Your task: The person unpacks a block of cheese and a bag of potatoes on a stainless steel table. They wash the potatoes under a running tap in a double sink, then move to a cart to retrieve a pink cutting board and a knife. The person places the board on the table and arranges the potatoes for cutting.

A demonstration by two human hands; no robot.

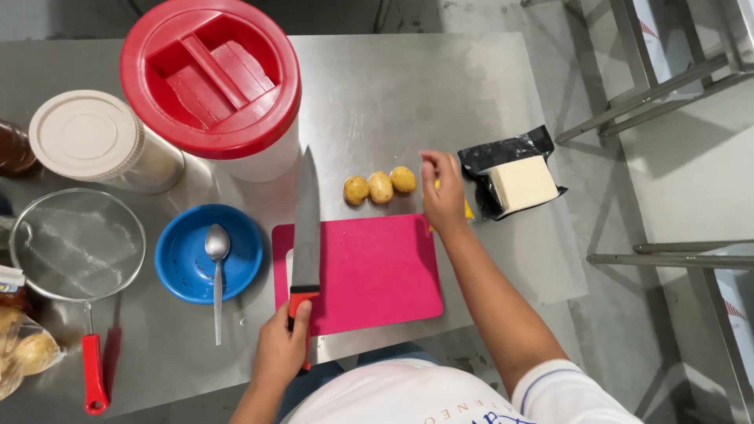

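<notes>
My left hand grips the red handle of a large kitchen knife, whose blade points away from me along the left side of a pink cutting board. My right hand reaches past the board's far right corner with fingers pinched together, just right of three small yellow potatoes lined up on the steel table. A yellow object is partly hidden under that hand. Whether the fingers hold anything is hidden.
A black wrapper with a pale block of butter lies right of my hand. A blue bowl with a spoon, a wire strainer with red handle, a white-lidded jar and a red-lidded container stand at the left. A bag of potatoes sits at the left edge.
</notes>
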